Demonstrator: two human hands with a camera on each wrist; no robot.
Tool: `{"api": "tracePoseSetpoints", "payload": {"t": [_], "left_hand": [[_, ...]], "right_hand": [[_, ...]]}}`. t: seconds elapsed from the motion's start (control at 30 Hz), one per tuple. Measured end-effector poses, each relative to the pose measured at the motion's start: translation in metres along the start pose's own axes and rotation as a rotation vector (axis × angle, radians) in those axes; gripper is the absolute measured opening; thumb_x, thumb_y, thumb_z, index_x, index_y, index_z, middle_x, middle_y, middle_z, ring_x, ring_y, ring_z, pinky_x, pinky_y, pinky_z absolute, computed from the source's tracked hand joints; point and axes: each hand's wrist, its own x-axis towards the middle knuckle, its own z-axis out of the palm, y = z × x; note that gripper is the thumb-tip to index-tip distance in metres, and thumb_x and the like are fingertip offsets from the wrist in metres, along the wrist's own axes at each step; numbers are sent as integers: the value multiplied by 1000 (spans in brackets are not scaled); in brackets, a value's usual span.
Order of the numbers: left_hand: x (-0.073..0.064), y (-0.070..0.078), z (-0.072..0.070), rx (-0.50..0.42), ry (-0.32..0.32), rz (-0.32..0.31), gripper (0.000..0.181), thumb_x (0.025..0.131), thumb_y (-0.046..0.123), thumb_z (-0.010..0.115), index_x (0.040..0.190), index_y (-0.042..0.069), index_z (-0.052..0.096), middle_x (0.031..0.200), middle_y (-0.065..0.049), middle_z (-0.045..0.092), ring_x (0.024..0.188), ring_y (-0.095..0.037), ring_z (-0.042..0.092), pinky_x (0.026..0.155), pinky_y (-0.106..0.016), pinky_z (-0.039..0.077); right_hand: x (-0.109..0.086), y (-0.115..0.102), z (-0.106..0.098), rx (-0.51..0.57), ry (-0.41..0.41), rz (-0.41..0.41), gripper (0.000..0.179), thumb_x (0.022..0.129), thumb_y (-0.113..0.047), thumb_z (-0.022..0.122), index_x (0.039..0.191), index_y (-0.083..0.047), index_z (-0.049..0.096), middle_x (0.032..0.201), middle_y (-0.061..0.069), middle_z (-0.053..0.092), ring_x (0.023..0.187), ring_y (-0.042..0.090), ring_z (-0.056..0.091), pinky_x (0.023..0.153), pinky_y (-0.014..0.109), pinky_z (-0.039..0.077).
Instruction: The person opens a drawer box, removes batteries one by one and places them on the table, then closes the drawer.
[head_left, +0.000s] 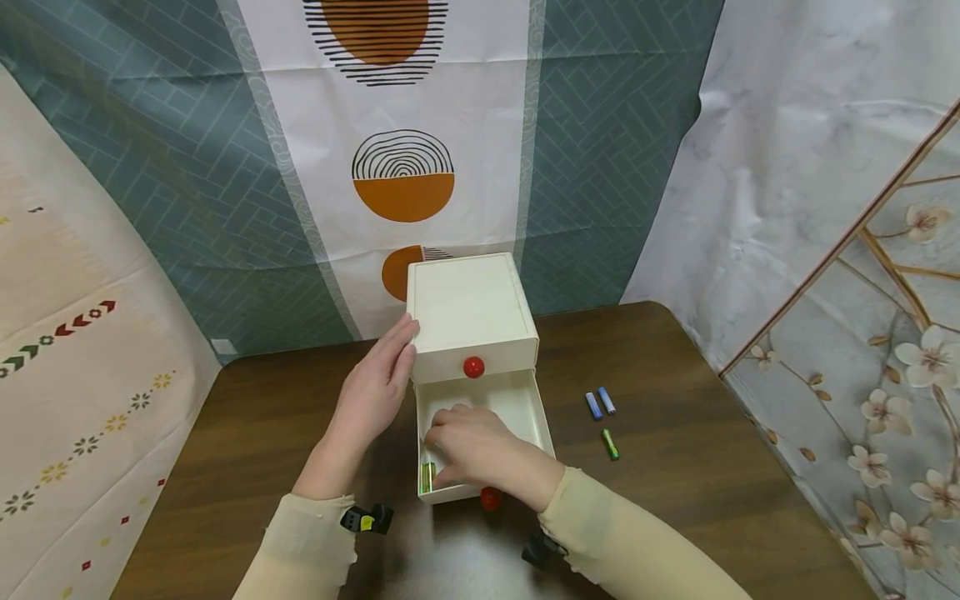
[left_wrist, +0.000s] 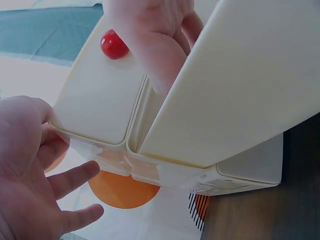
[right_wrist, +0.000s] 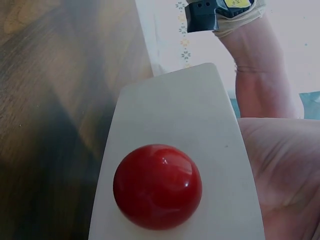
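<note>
A small cream drawer cabinet (head_left: 468, 304) stands at the back of the table, its lower drawer (head_left: 528, 408) pulled out. The left hand (head_left: 375, 383) rests against the cabinet's left side near the top, its fingers extended; in the left wrist view those fingers (left_wrist: 75, 181) are spread. My right hand (head_left: 480, 446) reaches down into the lower drawer, thumb and forefinger apart. Green batteries (head_left: 427, 477) sit in the drawer's front left corner, close beside the right thumb. The drawer's wall hides the right fingertips in the left wrist view.
Two blue batteries (head_left: 594, 406) and a green battery (head_left: 611, 444) lie on the wooden table (head_left: 675, 483) to the right. The upper drawer is closed, with a red knob (head_left: 473, 367). Another red knob (right_wrist: 157, 187) sticks out from the lower drawer's front. Patterned cloth (head_left: 600, 167) hangs behind.
</note>
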Motion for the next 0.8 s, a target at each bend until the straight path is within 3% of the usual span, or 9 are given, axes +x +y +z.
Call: {"api": "tracePoseSetpoints", "payload": {"t": [0.33, 0.8], "left_hand": [[-1, -1, 0, 3, -1, -4, 50, 119, 32, 51, 167, 17, 52, 177, 3, 38, 160, -28, 41, 126, -60, 37], [0, -1, 1, 5, -9, -13, 50, 120, 32, 51, 167, 17, 51, 178, 3, 37, 161, -28, 40, 127, -59, 35]], "right_hand": [[4, -5, 1, -40, -9, 31, 44, 81, -57, 96, 111, -28, 83, 111, -11, 67, 100, 13, 61, 80, 28, 53], [8, -7, 4, -42, -8, 84, 54, 77, -62, 97, 118, -30, 84, 109, -9, 67, 100, 15, 61, 78, 30, 53]]}}
